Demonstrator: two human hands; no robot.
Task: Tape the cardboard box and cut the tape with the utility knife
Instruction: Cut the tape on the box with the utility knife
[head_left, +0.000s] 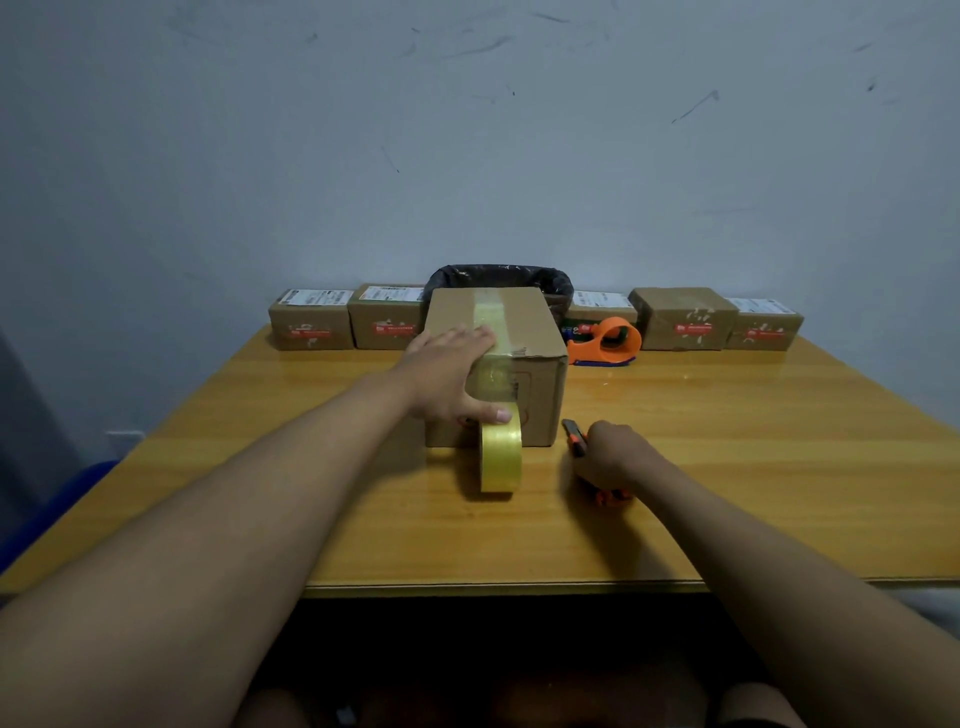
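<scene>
On the yellow wooden table (727, 457), the cardboard box (524, 338) serves as the landmark, its long axis running away from the person toward the wall. A strip of tape (491, 312) runs along that axis over the top and down the near face to the tape roll (500, 460), which stands on edge against the foot of the box, its hole facing sideways.

The left hand (447, 374) lies flat over the box's near top edge, fingers together and spread across the tape, the thumb pressed on the top of the roll.

Just to the right of the box's near corner, the right hand (610, 457) is closed around the orange utility knife (576, 436), whose long axis points up and left toward the box, tip leading; whether the blade is out I cannot tell.

The step in hand looks like the cut. It would go best with the tape kept taut between box and roll, the blade drawn across the strip below the thumb, away from the left fingers.

Behind the box sit a lined bin (498, 275), an orange tape dispenser (605, 343) and a row of small parcels (311, 322).
</scene>
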